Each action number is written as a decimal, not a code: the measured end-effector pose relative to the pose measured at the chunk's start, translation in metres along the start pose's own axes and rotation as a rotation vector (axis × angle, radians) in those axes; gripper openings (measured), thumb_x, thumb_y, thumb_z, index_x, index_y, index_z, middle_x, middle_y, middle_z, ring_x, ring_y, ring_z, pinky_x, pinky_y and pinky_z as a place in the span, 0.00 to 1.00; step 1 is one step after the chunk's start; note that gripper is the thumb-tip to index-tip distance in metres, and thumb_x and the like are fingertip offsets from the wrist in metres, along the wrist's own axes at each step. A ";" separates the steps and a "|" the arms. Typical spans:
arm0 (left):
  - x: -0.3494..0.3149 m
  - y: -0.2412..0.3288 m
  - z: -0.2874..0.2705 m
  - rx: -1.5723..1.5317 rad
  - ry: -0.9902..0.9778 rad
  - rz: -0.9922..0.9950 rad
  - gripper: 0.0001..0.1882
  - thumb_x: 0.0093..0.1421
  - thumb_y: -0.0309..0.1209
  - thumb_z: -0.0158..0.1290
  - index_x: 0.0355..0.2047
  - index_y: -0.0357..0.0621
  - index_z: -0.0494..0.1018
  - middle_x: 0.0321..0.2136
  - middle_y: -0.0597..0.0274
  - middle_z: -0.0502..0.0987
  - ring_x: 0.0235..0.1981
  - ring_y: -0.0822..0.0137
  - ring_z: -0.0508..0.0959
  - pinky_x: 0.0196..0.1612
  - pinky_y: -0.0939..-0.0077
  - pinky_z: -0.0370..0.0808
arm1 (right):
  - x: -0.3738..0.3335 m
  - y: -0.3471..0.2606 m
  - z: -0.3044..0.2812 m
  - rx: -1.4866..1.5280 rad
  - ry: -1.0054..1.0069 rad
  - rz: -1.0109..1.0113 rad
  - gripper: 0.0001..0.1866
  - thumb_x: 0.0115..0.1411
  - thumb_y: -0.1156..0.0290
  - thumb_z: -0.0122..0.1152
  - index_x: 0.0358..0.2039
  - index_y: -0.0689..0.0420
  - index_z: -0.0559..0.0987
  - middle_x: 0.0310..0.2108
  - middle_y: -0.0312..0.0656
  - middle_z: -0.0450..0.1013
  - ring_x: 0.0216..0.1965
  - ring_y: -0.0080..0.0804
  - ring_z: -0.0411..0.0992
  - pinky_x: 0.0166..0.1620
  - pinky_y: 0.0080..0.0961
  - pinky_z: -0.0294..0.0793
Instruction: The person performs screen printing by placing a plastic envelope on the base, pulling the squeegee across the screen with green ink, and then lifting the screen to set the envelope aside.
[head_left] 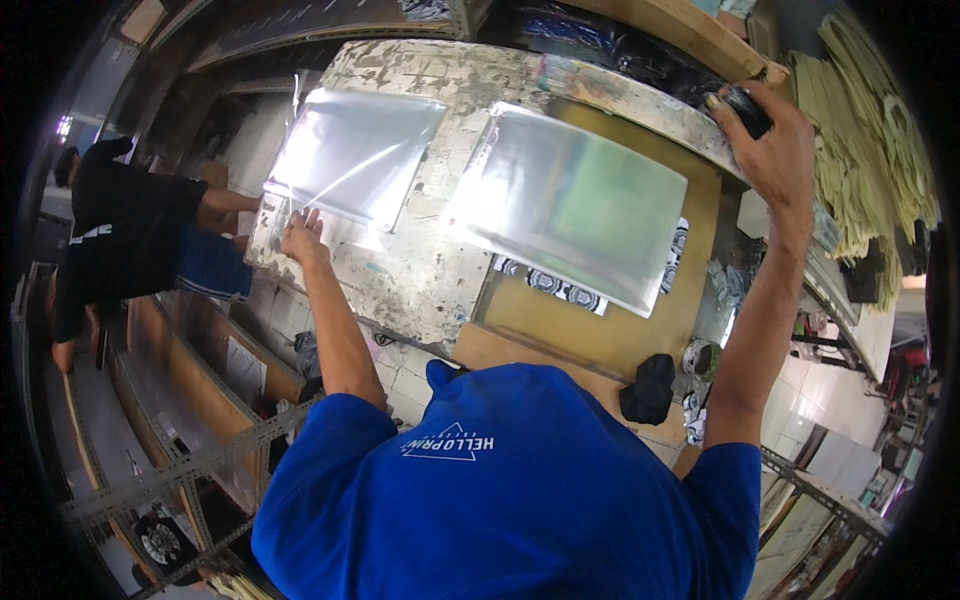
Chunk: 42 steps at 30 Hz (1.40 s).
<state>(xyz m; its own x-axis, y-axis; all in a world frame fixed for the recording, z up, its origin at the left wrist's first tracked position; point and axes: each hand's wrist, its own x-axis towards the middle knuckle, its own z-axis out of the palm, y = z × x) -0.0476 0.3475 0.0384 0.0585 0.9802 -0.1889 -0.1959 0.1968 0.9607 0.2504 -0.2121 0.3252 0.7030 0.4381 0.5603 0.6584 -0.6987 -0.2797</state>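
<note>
My left hand (306, 240) is closed in a pinch at the near left corner of a clear plastic sheet (350, 150), on a thin clear strip (295, 130) that runs up along its left edge. At the far right, my raised right hand (782, 150) grips a small black rounded object (746, 110), whose kind I cannot make out. A second clear plastic sheet or sleeve (570, 200) lies to the right, partly over a paper with black-and-white printed pieces (560, 288).
The worktable (450, 85) is pale and paint-worn, with a yellowish board (620, 335) at its right. A black crumpled cloth (648, 390) lies near its front edge. Pale strips (870, 150) hang at right. Another person (130, 220) stands at left by wooden-edged frames (240, 400).
</note>
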 end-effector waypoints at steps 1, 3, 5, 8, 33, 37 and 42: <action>0.025 -0.003 -0.017 -0.026 0.044 -0.009 0.14 0.70 0.28 0.48 0.52 0.31 0.69 0.45 0.46 0.79 0.39 0.55 0.84 0.39 0.65 0.80 | 0.000 -0.003 0.000 0.011 -0.009 0.002 0.21 0.52 0.54 0.71 0.39 0.58 0.84 0.30 0.51 0.81 0.33 0.48 0.81 0.39 0.36 0.78; 0.054 -0.010 -0.035 -0.031 0.087 -0.010 0.12 0.70 0.30 0.48 0.46 0.32 0.71 0.44 0.47 0.80 0.38 0.55 0.84 0.38 0.66 0.80 | -0.002 -0.008 -0.004 0.011 -0.028 0.015 0.20 0.53 0.55 0.71 0.38 0.58 0.84 0.30 0.51 0.81 0.33 0.47 0.81 0.38 0.36 0.77; 0.086 -0.020 -0.051 -0.031 0.149 -0.009 0.12 0.70 0.33 0.48 0.42 0.34 0.73 0.43 0.49 0.80 0.38 0.56 0.84 0.37 0.68 0.81 | -0.004 -0.014 -0.006 0.028 -0.031 0.039 0.19 0.53 0.56 0.71 0.38 0.58 0.84 0.29 0.50 0.81 0.32 0.46 0.81 0.38 0.35 0.77; 0.153 -0.015 -0.102 0.006 0.310 0.025 0.13 0.69 0.36 0.49 0.39 0.39 0.76 0.42 0.54 0.81 0.38 0.58 0.84 0.34 0.68 0.81 | -0.006 -0.012 -0.001 0.081 -0.041 0.031 0.18 0.54 0.57 0.71 0.38 0.58 0.84 0.29 0.49 0.81 0.31 0.46 0.81 0.37 0.35 0.77; -0.230 -0.001 0.108 0.030 -0.887 0.109 0.42 0.59 0.19 0.59 0.71 0.38 0.54 0.40 0.56 0.77 0.36 0.70 0.78 0.41 0.77 0.77 | -0.085 -0.028 0.029 -0.001 0.124 -0.179 0.16 0.49 0.61 0.74 0.37 0.54 0.83 0.31 0.45 0.78 0.33 0.44 0.77 0.38 0.36 0.74; -0.338 0.001 0.120 -0.238 -1.185 -0.211 0.61 0.44 0.09 0.64 0.74 0.40 0.40 0.58 0.49 0.69 0.50 0.64 0.76 0.49 0.72 0.78 | -0.135 -0.042 0.046 -0.015 -0.002 -0.054 0.14 0.52 0.72 0.69 0.42 0.57 0.84 0.31 0.48 0.77 0.33 0.45 0.76 0.39 0.38 0.74; -0.327 -0.057 0.087 0.108 -1.180 -0.140 0.55 0.40 0.18 0.73 0.68 0.34 0.58 0.60 0.49 0.70 0.55 0.62 0.74 0.57 0.70 0.74 | -0.167 -0.031 0.073 0.248 -0.105 0.209 0.20 0.53 0.69 0.69 0.48 0.54 0.83 0.32 0.49 0.78 0.31 0.46 0.75 0.37 0.38 0.73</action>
<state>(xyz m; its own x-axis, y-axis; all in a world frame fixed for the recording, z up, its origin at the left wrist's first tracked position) 0.0293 0.0140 0.0628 0.9476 0.3164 -0.0434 -0.0365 0.2425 0.9695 0.1327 -0.2227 0.1837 0.8449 0.3651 0.3909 0.5336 -0.6260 -0.5687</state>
